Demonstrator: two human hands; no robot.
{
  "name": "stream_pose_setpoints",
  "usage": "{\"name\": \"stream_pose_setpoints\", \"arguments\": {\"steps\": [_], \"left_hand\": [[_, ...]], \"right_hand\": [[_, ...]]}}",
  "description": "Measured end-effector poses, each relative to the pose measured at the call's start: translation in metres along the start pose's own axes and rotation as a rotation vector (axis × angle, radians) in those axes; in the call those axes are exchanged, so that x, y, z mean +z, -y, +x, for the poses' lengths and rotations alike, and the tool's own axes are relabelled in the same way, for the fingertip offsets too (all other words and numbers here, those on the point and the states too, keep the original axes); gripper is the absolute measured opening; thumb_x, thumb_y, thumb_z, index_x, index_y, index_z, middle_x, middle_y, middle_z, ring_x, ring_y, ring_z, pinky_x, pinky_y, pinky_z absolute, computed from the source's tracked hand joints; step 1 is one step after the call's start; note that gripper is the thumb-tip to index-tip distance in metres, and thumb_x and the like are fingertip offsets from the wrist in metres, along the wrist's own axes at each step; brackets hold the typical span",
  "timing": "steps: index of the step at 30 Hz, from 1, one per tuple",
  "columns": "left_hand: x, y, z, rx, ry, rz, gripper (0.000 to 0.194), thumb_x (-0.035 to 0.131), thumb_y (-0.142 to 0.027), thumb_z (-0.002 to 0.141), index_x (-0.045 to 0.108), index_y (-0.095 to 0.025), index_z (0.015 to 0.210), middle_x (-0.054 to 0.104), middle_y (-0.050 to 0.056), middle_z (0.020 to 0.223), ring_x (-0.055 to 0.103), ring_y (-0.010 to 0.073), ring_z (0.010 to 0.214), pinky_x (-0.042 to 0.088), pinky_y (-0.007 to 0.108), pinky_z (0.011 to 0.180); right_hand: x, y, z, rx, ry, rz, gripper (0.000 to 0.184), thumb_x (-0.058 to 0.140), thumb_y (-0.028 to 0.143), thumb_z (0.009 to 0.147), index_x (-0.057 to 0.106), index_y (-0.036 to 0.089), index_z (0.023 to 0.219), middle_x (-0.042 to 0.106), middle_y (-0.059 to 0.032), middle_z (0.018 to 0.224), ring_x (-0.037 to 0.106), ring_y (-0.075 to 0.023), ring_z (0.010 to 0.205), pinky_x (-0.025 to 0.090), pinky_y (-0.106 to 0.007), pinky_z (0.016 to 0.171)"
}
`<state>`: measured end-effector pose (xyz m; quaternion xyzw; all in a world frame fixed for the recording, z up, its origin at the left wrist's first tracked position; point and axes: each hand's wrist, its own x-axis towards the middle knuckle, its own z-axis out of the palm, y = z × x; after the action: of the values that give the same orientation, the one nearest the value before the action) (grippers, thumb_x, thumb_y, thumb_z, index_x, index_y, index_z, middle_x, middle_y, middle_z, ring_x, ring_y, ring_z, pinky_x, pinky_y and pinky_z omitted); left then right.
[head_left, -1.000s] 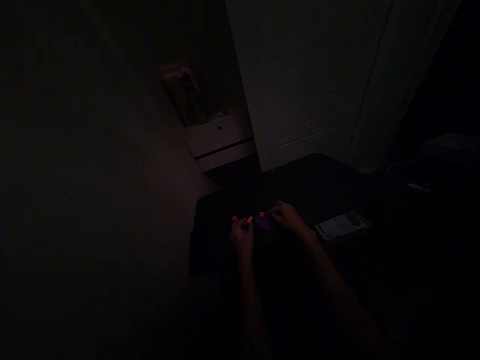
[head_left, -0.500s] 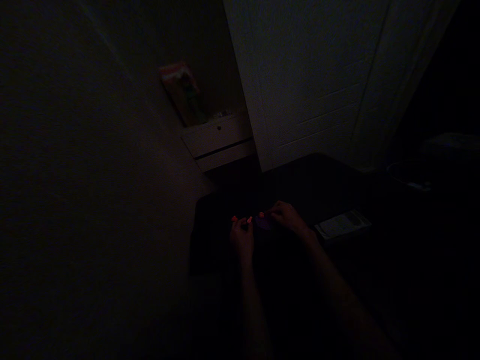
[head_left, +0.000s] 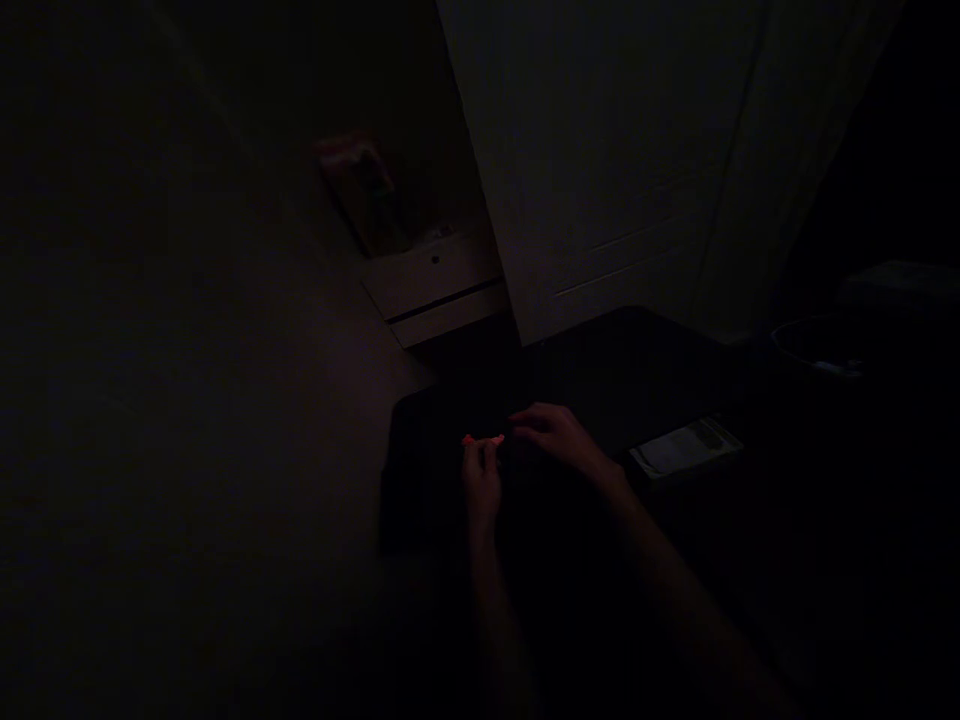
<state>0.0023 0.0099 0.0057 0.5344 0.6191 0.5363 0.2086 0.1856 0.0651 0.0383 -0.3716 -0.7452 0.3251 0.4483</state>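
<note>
The scene is very dark. My left hand [head_left: 481,480] has its fingers closed around a small glowing red-orange thing [head_left: 496,440], whose kind I cannot make out. A red end [head_left: 469,440] shows at the other side of the fingertips, perhaps part of the same thing. Just to the right, my right hand [head_left: 553,430] reaches in with its fingers stretched out and slightly apart; nothing shows between them. Both hands are over a dark tabletop [head_left: 600,365].
A flat box with a pale top [head_left: 686,450] lies right of my right forearm. Beyond the table are a white drawer unit [head_left: 450,270], a colourful package [head_left: 364,190] on it, and a pale panel [head_left: 600,150]. A dim round rim [head_left: 814,365] shows at the right.
The orange bit and purple patch beside my right fingertips no longer show. My right hand has shifted slightly left and its fingers have straightened. The picture has become darker.
</note>
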Motion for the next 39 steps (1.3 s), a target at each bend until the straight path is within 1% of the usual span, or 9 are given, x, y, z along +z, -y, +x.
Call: {"name": "stream_pose_setpoints", "arguments": {"steps": [5,9,14,20,25,28,31,34,39], "left_hand": [[-0.007,0.002,-0.001,-0.036,0.098,-0.102,0.054,0.046,-0.067,0.1,0.07,-0.019,0.091,0.069,0.005,0.08,0.067,0.0201,0.083,0.054,0.033,0.088],[-0.006,-0.002,-0.003,-0.036,0.087,-0.13,0.059,0.046,-0.074,0.096,0.064,-0.021,0.08,0.068,0.006,0.079,0.065,0.02,0.08,0.054,0.033,0.083],[-0.011,-0.001,-0.002,-0.028,0.103,-0.186,0.057,0.051,-0.07,0.096,0.072,-0.018,0.096,0.074,0.008,0.09,0.067,0.0202,0.084,0.053,0.032,0.082],[-0.017,0.011,0.001,-0.049,0.157,-0.238,0.054,0.061,-0.068,0.089,0.075,-0.016,0.09,0.073,0.008,0.08,0.066,0.0187,0.074,0.052,0.031,0.073],[-0.017,0.012,0.0,-0.114,0.051,-0.312,0.054,0.071,-0.068,0.081,0.074,-0.015,0.087,0.074,0.008,0.079,0.067,0.0189,0.073,0.053,0.031,0.071],[-0.019,0.011,-0.002,-0.129,0.034,-0.337,0.054,0.072,-0.067,0.081,0.076,-0.014,0.086,0.074,0.008,0.078,0.067,0.0186,0.072,0.052,0.03,0.07],[-0.021,0.008,-0.003,-0.13,0.021,-0.326,0.056,0.071,-0.069,0.081,0.076,-0.013,0.085,0.074,0.008,0.078,0.066,0.018,0.071,0.051,0.029,0.068],[-0.022,0.004,-0.003,-0.152,0.045,-0.31,0.055,0.075,-0.069,0.077,0.077,-0.014,0.084,0.074,0.007,0.078,0.065,0.0179,0.072,0.051,0.029,0.069],[-0.024,0.002,-0.003,-0.17,0.113,-0.291,0.05,0.075,-0.064,0.078,0.075,-0.014,0.081,0.07,0.004,0.074,0.061,0.0162,0.07,0.048,0.028,0.068]], "right_hand": [[0.015,0.016,-0.004,-0.054,0.139,0.005,0.019,0.072,0.03,0.096,0.081,0.022,0.11,0.079,-0.0062,0.104,0.074,-0.019,0.093,0.054,-0.029,0.083],[0.026,0.021,-0.005,-0.065,0.127,-0.029,0.017,0.066,0.026,0.1,0.081,0.022,0.104,0.079,-0.0057,0.102,0.074,-0.019,0.093,0.052,-0.029,0.085],[0.037,0.018,-0.005,-0.084,0.102,-0.141,0.019,0.062,0.023,0.102,0.081,0.021,0.102,0.078,-0.0068,0.1,0.073,-0.0193,0.092,0.052,-0.029,0.085],[0.045,0.005,-0.004,-0.041,0.095,-0.18,0.012,0.068,0.022,0.098,0.08,0.021,0.097,0.079,-0.0056,0.097,0.073,-0.0192,0.091,0.052,-0.028,0.083],[0.045,0.014,-0.004,-0.071,0.149,-0.159,0.014,0.065,0.022,0.1,0.079,0.022,0.101,0.078,-0.0055,0.101,0.073,-0.0186,0.094,0.053,-0.028,0.085],[0.045,0.023,-0.004,-0.082,0.187,-0.15,0.012,0.065,0.022,0.1,0.078,0.021,0.101,0.078,-0.0062,0.102,0.073,-0.0186,0.095,0.053,-0.028,0.086],[0.048,0.026,-0.006,-0.094,0.179,-0.168,0.011,0.063,0.023,0.101,0.074,0.02,0.1,0.076,-0.0064,0.102,0.072,-0.0189,0.096,0.051,-0.029,0.087],[0.049,0.024,-0.009,-0.064,0.14,-0.19,0.01,0.06,0.024,0.102,0.069,0.02,0.1,0.074,-0.0053,0.101,0.07,-0.0192,0.096,0.05,-0.031,0.088],[0.046,0.021,-0.013,-0.087,0.151,-0.177,0.015,0.054,0.026,0.105,0.065,0.02,0.097,0.071,-0.0045,0.098,0.068,-0.0181,0.092,0.049,-0.03,0.088]]}}
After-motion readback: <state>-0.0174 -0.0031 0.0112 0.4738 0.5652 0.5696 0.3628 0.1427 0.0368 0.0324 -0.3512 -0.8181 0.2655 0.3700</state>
